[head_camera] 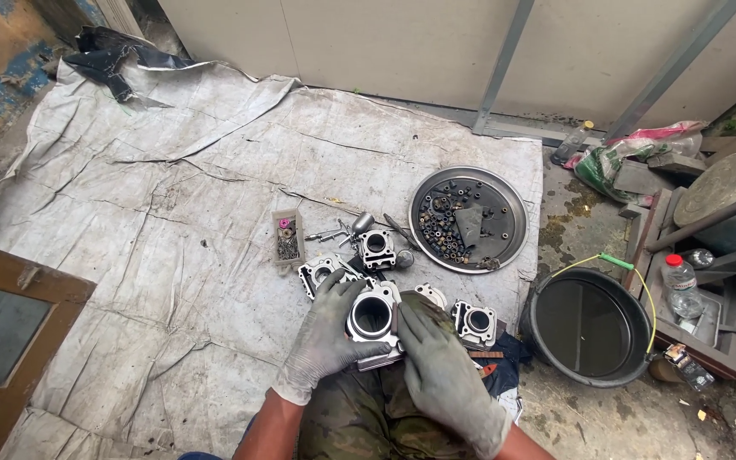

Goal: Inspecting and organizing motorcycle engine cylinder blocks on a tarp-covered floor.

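Engine cylinder block (374, 319), bare grey metal with a round open bore facing up, low centre of the frame, over the person's camouflage-trousered lap (359, 417). One block in hand. Four more on the sheet above it: one (320, 274) just left of centre, one (377, 248) higher, beside a small funnel-like part, one (429, 295) partly hidden behind the right hand, one (474, 323) to the right.

Left hand (327, 336), grey glove: fingers curled round the block's left side, thumb lying along its lower edge, closed on it. Right hand (441, 368), grey glove: fingers nearly straight and together, laid flat against the block's right side; whether they wrap it I cannot tell.

One round metal tray (513, 209), centre right, holding many small dark nuts and bolts and a rag. One small open box (287, 238) of screws left of the blocks. One black tub (590, 326) of dark liquid at right. One clear bottle (681, 285) with a red cap, far right. All blocks rest on a creased grey tarp (172, 213).
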